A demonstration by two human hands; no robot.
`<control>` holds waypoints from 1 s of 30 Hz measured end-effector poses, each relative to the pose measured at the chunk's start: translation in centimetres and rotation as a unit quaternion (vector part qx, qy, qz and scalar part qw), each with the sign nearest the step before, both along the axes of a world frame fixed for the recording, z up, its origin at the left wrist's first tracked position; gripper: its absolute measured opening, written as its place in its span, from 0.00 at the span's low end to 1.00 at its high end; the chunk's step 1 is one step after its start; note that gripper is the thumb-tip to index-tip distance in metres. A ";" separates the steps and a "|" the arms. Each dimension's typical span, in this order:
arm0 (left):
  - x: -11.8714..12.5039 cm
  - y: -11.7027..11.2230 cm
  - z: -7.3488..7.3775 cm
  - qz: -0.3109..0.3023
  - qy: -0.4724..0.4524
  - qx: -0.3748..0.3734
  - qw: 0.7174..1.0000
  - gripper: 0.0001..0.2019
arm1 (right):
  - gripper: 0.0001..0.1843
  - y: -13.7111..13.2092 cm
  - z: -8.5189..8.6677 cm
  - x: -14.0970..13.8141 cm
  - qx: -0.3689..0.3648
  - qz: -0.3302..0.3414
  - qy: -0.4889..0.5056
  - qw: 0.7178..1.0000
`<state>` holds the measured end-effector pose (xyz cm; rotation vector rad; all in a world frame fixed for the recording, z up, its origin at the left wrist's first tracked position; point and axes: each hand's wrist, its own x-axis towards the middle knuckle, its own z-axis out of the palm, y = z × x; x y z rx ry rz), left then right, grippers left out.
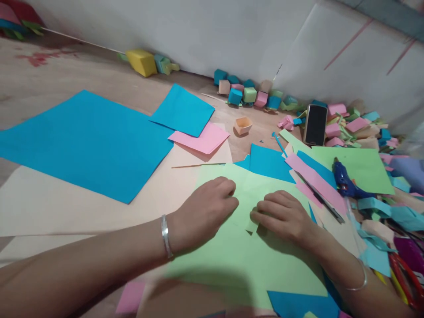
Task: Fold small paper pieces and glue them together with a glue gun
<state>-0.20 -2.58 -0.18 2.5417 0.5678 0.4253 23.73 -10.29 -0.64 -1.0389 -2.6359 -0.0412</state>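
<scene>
My left hand rests with curled fingers on a small light green paper piece that lies on a larger light green sheet. My right hand is beside it, fingers bent and pinching the lower edge of the same small green piece, which shows fold creases. Both wrists wear a thin silver bangle. The fingertips of both hands press the paper flat against the sheet.
A big blue sheet lies at left, with a blue square and pink square behind. A phone, blue glue gun, small peach paper box, paper cubes and scraps crowd the right.
</scene>
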 end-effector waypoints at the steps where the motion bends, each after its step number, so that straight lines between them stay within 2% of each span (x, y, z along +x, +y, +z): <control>1: 0.0 -0.3 0.2 -0.006 0.042 0.044 0.998 0.10 | 0.04 0.0 0.0 -0.1 -0.022 -0.002 0.018 1.000; 3: -0.1 -1.1 0.4 -0.024 0.110 0.121 0.986 0.10 | 0.04 0.1 -0.2 -0.4 -0.068 -0.016 0.072 0.995; 7: -0.2 -3.2 0.4 -0.015 0.123 0.197 0.973 0.10 | 0.09 0.3 -0.7 -1.1 -0.145 -0.076 0.166 0.972; 11: -0.1 -4.9 0.0 0.029 0.080 0.292 0.953 0.12 | 0.13 0.4 -1.2 -1.4 -0.123 -0.145 0.177 0.966; 13: -0.2 -5.4 -0.2 0.043 0.067 0.314 0.946 0.14 | 0.13 0.3 -0.8 -1.3 -0.124 -0.159 0.164 0.966; 15: -0.2 -5.6 -0.3 0.049 0.059 0.314 0.946 0.14 | 0.10 0.1 0.2 -1.1 -0.187 -0.098 0.161 0.964; 17: -0.2 -5.6 -0.3 0.051 0.054 0.307 0.949 0.13 | 0.10 0.0 1.6 -1.0 -0.277 0.023 0.203 0.939; 18: -0.2 -5.5 -0.3 0.051 0.053 0.304 0.950 0.13 | 0.11 -0.1 2.3 -0.8 -0.304 0.064 0.230 0.922; 20: -0.1 -5.4 -0.3 0.047 0.054 0.301 0.951 0.13 | 0.16 -0.1 3.3 -0.4 -0.316 0.049 0.234 0.918; 22: -0.1 -5.3 -0.2 0.039 0.056 0.298 0.952 0.12 | 0.19 -0.1 3.6 0.5 -0.354 0.036 0.191 0.915; 24: -0.1 -5.3 -0.2 0.035 0.056 0.293 0.954 0.09 | 0.13 -0.2 3.5 1.6 -0.429 0.093 0.210 0.873; 25: -0.1 -5.3 -0.2 0.035 0.055 0.290 0.955 0.08 | 0.11 -0.2 3.3 2.1 -0.447 0.104 0.251 0.852; 26: -0.1 -5.3 -0.3 0.037 0.052 0.290 0.955 0.08 | 0.10 -0.3 3.2 2.5 -0.439 0.083 0.295 0.844; 28: 0.0 -5.3 -0.3 0.041 0.047 0.294 0.954 0.07 | 0.06 -0.3 3.1 2.8 -0.382 -0.002 0.340 0.860; 30: 0.1 -5.2 -0.3 0.040 0.052 0.296 0.953 0.05 | 0.05 -0.2 3.2 2.3 -0.343 -0.040 0.290 0.892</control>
